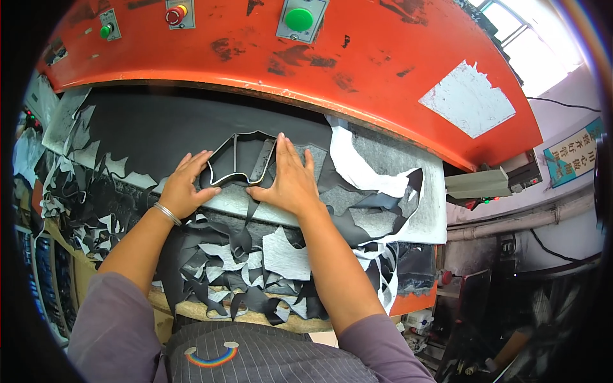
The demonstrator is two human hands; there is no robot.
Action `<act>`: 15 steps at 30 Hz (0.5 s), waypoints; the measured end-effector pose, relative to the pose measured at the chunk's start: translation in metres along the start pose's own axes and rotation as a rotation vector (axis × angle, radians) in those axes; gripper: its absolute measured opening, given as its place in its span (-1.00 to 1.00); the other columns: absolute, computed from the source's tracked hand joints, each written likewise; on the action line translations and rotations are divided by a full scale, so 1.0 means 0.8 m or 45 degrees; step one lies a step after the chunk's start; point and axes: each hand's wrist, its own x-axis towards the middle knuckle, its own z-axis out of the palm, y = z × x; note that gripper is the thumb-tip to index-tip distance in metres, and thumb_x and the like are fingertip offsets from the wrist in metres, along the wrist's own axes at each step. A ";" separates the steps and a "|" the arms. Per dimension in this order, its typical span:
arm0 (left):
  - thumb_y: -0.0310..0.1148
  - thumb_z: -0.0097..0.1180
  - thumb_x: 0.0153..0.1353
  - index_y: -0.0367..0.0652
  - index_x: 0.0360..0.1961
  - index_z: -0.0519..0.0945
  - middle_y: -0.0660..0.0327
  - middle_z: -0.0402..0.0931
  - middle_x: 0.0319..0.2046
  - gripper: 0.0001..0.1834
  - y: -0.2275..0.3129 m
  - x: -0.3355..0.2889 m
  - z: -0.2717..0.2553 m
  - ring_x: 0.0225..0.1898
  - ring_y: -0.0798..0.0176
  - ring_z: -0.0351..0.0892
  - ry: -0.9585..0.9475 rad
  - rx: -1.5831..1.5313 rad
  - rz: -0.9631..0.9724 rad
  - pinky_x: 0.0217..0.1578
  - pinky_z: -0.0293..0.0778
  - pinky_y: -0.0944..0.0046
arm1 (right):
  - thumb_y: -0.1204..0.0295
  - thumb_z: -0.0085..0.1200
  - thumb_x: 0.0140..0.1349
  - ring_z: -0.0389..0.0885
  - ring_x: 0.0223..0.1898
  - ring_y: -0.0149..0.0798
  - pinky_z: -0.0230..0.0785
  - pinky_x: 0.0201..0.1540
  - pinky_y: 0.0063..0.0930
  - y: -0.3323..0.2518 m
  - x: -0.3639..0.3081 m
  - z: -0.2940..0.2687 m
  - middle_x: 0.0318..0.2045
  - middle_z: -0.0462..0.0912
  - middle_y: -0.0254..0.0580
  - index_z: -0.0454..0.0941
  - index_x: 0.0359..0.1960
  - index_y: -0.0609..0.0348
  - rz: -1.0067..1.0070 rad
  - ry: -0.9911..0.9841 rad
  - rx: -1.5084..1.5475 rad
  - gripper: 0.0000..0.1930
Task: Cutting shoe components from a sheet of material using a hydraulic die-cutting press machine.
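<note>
A metal cutting die (262, 159), an open-topped outline with a crossbar, rests on a black sheet of material (143, 124) under the front of an orange press. My left hand (185, 186) grips its left side, with the thumb at the near edge. On the opposite side, the fingers of my right hand (291, 182) lie along the die's wall and the thumb touches its near corner. Both hands hold the die between them. The sheet's right end is cut into ragged strips, one with a white underside (361, 163).
The orange press head (377, 70) spans the far side, carrying a green button (299, 20) and a red knob (175, 14). Black and white offcuts (287, 252) pile along the near edge. A pale cutting board (434, 207) shows at right.
</note>
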 end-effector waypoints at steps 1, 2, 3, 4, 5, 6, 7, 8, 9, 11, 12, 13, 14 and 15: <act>-0.23 0.36 -0.09 -0.19 0.23 0.33 -0.11 0.39 0.15 -0.19 -0.002 -0.003 -0.006 0.14 -0.01 0.44 0.005 0.008 -0.010 0.36 0.01 0.08 | -0.09 0.31 -0.26 0.02 0.42 -0.09 -0.30 0.40 0.02 -0.008 0.001 0.001 0.33 0.14 0.20 -0.17 0.36 0.46 -0.004 0.008 0.005 0.28; -0.23 0.36 -0.09 -0.19 0.23 0.34 -0.11 0.39 0.15 -0.19 -0.005 -0.006 -0.012 0.17 -0.01 0.40 0.009 0.024 0.016 0.35 0.02 0.08 | -0.09 0.31 -0.26 0.02 0.42 -0.09 -0.30 0.40 0.02 -0.016 0.000 0.001 0.33 0.14 0.20 -0.17 0.36 0.46 -0.016 0.004 0.012 0.28; -0.22 0.36 -0.09 -0.18 0.23 0.35 -0.10 0.39 0.15 -0.19 -0.006 -0.009 -0.018 0.20 -0.01 0.37 0.015 0.040 0.042 0.35 0.03 0.08 | -0.08 0.30 -0.23 0.01 0.42 -0.11 -0.32 0.41 0.01 -0.023 -0.001 -0.002 0.34 0.13 0.16 -0.17 0.37 0.43 0.011 -0.013 -0.008 0.26; -0.21 0.36 -0.08 -0.18 0.22 0.35 -0.08 0.39 0.15 -0.20 -0.002 -0.009 -0.018 0.23 -0.02 0.32 0.007 0.042 0.016 0.34 0.04 0.07 | -0.07 0.30 -0.21 -0.01 0.43 -0.12 -0.34 0.42 0.00 -0.026 0.000 -0.006 0.35 0.12 0.11 -0.16 0.38 0.40 0.031 -0.029 -0.039 0.23; -0.19 0.35 -0.07 -0.18 0.22 0.34 -0.07 0.38 0.16 -0.20 -0.005 -0.009 -0.015 0.24 -0.04 0.30 0.018 0.048 0.075 0.35 0.03 0.06 | -0.07 0.30 -0.21 -0.01 0.43 -0.12 -0.34 0.42 0.00 -0.027 -0.002 -0.007 0.35 0.12 0.11 -0.16 0.38 0.40 0.007 -0.032 -0.042 0.23; -0.18 0.35 -0.06 -0.18 0.23 0.34 -0.07 0.38 0.17 -0.20 -0.005 -0.012 -0.013 0.24 -0.04 0.30 0.005 0.047 0.066 0.35 0.03 0.06 | -0.06 0.29 -0.21 -0.01 0.43 -0.11 -0.34 0.42 -0.01 -0.027 -0.007 -0.005 0.36 0.11 0.11 -0.16 0.37 0.40 0.026 -0.022 -0.056 0.23; -0.17 0.35 -0.06 -0.18 0.23 0.34 -0.07 0.37 0.17 -0.20 -0.004 -0.012 -0.011 0.25 -0.04 0.29 -0.008 0.049 0.066 0.35 0.03 0.06 | -0.05 0.29 -0.21 0.00 0.43 -0.10 -0.33 0.42 -0.01 -0.025 -0.010 -0.004 0.36 0.11 0.11 -0.16 0.37 0.40 0.047 -0.002 -0.070 0.22; -0.15 0.34 -0.05 -0.18 0.23 0.34 -0.08 0.37 0.17 -0.20 -0.004 -0.012 -0.010 0.25 -0.04 0.29 -0.008 0.036 0.071 0.35 0.03 0.06 | -0.03 0.29 -0.21 0.01 0.42 -0.09 -0.33 0.42 -0.01 -0.024 -0.012 -0.001 0.36 0.11 0.12 -0.16 0.37 0.41 0.050 0.003 -0.077 0.22; -0.22 0.38 -0.10 -0.18 0.23 0.34 -0.07 0.37 0.17 -0.18 -0.001 -0.015 -0.008 0.26 -0.01 0.30 0.008 -0.002 0.050 0.36 -0.01 0.04 | -0.03 0.29 -0.21 0.01 0.42 -0.09 -0.33 0.41 -0.01 -0.023 -0.013 0.000 0.35 0.11 0.13 -0.16 0.38 0.41 0.050 0.004 -0.091 0.21; -0.22 0.38 -0.10 -0.18 0.23 0.34 -0.08 0.37 0.17 -0.17 -0.005 -0.022 -0.007 0.26 -0.01 0.30 0.005 -0.038 0.067 0.36 -0.01 0.05 | -0.04 0.29 -0.20 0.00 0.42 -0.09 -0.33 0.41 0.00 -0.029 -0.019 0.000 0.35 0.11 0.14 -0.16 0.38 0.41 0.070 -0.029 -0.087 0.22; -0.21 0.38 -0.10 -0.18 0.23 0.34 -0.08 0.37 0.17 -0.17 -0.006 -0.025 -0.009 0.26 0.00 0.29 -0.002 -0.046 0.050 0.36 -0.01 0.05 | -0.04 0.29 -0.20 0.00 0.42 -0.09 -0.33 0.41 0.00 -0.032 -0.019 0.002 0.35 0.11 0.14 -0.16 0.38 0.41 0.058 -0.028 -0.091 0.22; -0.21 0.38 -0.10 -0.18 0.23 0.34 -0.08 0.37 0.17 -0.17 -0.006 -0.025 -0.010 0.26 0.00 0.29 0.009 -0.048 0.053 0.36 -0.01 0.05 | -0.04 0.29 -0.20 -0.01 0.43 -0.09 -0.33 0.41 -0.01 -0.031 -0.020 0.001 0.35 0.11 0.14 -0.17 0.38 0.41 0.049 -0.022 -0.091 0.22; -0.22 0.38 -0.10 -0.18 0.23 0.34 -0.08 0.36 0.18 -0.17 -0.006 -0.024 -0.011 0.26 0.00 0.29 0.009 -0.040 0.056 0.36 -0.01 0.05 | -0.04 0.29 -0.20 -0.01 0.43 -0.09 -0.33 0.41 -0.01 -0.030 -0.019 0.001 0.35 0.12 0.14 -0.17 0.38 0.42 0.042 -0.017 -0.091 0.22; -0.22 0.38 -0.11 -0.18 0.23 0.34 -0.07 0.36 0.18 -0.17 -0.005 -0.023 -0.011 0.26 0.00 0.29 0.006 -0.032 0.058 0.36 -0.01 0.05 | -0.04 0.29 -0.20 -0.01 0.43 -0.09 -0.33 0.41 -0.01 -0.029 -0.018 0.001 0.35 0.12 0.14 -0.17 0.38 0.42 0.039 -0.013 -0.098 0.22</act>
